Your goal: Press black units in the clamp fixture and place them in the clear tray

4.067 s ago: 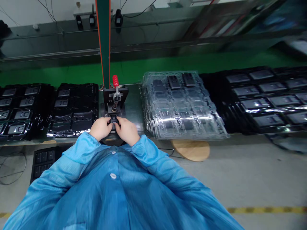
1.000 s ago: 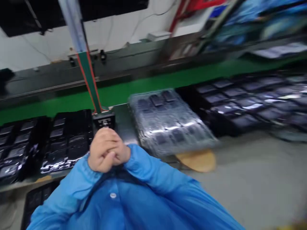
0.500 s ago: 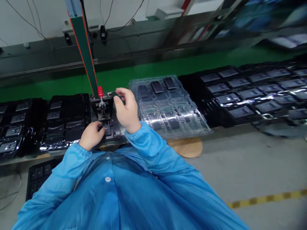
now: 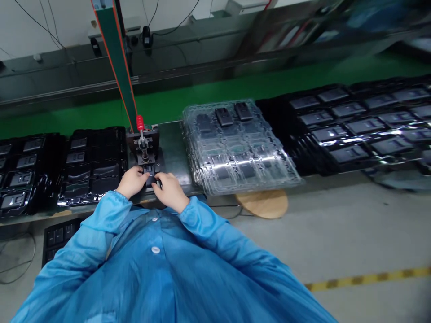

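Observation:
A small black rectangular part (image 4: 150, 178) lies at the base of a black clamp fixture (image 4: 148, 146) with a red-handled toggle clamp (image 4: 140, 123). My left hand (image 4: 132, 181) is closed at the part's left edge, thumb and fingers pressed against it. From the right, my right hand (image 4: 171, 192) pinches the same part's edge with bent fingers. The clamp's handle stands upright, just beyond my hands. Whether the part rests in the fixture or is slightly raised, I cannot tell.
Right of the fixture stands a stack of clear plastic trays (image 4: 247, 157) with several black parts. Black trays (image 4: 92, 170) of parts are on the left, and more black trays (image 4: 357, 123) on the far right. A round wooden stool (image 4: 266, 205) is under the bench edge.
My right hand has come down from beside the clamp to the part's right edge. My left hand stays by the part. The camera view has shifted slightly.

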Demonstrator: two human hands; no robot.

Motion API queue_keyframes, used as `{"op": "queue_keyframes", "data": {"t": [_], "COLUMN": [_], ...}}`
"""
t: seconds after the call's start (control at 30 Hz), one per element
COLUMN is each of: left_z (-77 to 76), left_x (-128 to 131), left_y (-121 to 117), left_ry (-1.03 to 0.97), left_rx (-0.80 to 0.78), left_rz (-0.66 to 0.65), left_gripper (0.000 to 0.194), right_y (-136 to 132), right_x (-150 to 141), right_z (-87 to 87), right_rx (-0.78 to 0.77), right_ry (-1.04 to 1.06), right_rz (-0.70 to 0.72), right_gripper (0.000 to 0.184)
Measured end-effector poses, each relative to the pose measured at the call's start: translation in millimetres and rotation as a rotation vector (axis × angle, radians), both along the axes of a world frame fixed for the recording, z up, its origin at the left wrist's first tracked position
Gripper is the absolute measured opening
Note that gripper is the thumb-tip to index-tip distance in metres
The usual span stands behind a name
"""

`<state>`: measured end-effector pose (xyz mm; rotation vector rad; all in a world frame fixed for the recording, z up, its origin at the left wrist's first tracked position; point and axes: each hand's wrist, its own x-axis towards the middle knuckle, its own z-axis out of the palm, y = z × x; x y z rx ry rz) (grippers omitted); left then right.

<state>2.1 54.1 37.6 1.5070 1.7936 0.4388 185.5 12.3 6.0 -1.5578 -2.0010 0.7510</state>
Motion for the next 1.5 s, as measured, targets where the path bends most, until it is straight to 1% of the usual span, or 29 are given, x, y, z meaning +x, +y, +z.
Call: {"op": "queue_keyframes", "data": {"t": [0.1, 0.2, 0.3, 0.37, 0.47, 0.53, 0.6, 0.77, 0.9, 1.07, 1.13, 1.2, 1.27, 1.33, 1.4, 1.43, 1.5], "left_z": [0.4, 2.4, 6.3, 10.3, 17.9, 23.0, 27.1, 31.6, 29.9, 23.6, 22.0, 22.6, 25.6, 29.7, 32.9, 33.7, 33.7], "left_x": [1, -2, -8, -10, -8, -4, 1, 9, 12, 20, 23, 26, 26, 23, 19, 17, 13], "left_y": [0, -8, -23, -35, -51, -60, -67, -77, -80, -84, -86, -87, -89, -91, -93, -94, -96], "left_ry": [-0.032, -0.112, -0.253, -0.360, -0.528, -0.619, -0.684, -0.767, -0.782, -0.786, -0.796, -0.802, -0.788, -0.756, -0.721, -0.704, -0.672], "left_rx": [-0.001, 0.033, 0.049, 0.032, 0.008, -0.001, -0.016, -0.039, -0.023, -0.022, -0.042, -0.061, -0.069, -0.070, -0.074, -0.074, -0.070], "left_rz": [-0.039, -0.007, 0.039, 0.058, 0.057, 0.049, 0.038, 0.019, -0.006, -0.056, -0.076, -0.089, -0.097, -0.106, -0.108, -0.104, -0.087], "left_gripper": [0.025, 0.034, 0.042, 0.048, 0.054, 0.056, 0.057, 0.062, 0.059, 0.058, 0.064, 0.072, 0.076, 0.076, 0.073, 0.072, 0.070], "right_y": [0, -4, -11, -16, -20, -21, -22, -28, -31, -39, -41, -39, -30, -9, 22, 41, 82], "right_x": [0, 1, 1, 1, 0, 0, 2, 9, 15, 24, 34, 51, 78, 111, 144, 159, 180], "right_z": [3.2, 4.9, 6.0, 6.8, 9.4, 12.7, 18.1, 35.6, 41.0, 42.8, 47.8, 56.6, 68.9, 83.1, 96.9, 103.0, 112.8], "right_rx": [0.022, 0.062, 0.054, -0.034, -0.223, -0.317, -0.376, -0.483, -0.562, -0.553, -0.540, -0.494, -0.387, -0.244, -0.126, -0.094, -0.095], "right_ry": [0.022, 0.101, 0.266, 0.451, 0.736, 0.868, 0.959, 1.067, 1.123, 1.171, 1.177, 1.157, 1.112, 1.046, 0.963, 0.902, 0.715], "right_rz": [-0.004, -0.007, -0.029, -0.083, -0.161, -0.178, -0.186, -0.208, -0.236, -0.263, -0.266, -0.283, -0.339, -0.424, -0.508, -0.537, -0.592], "right_gripper": [0.020, 0.019, 0.019, 0.021, 0.029, 0.033, 0.035, 0.034, 0.035, 0.036, 0.034, 0.034, 0.036, 0.037, 0.035, 0.032, 0.022]}}
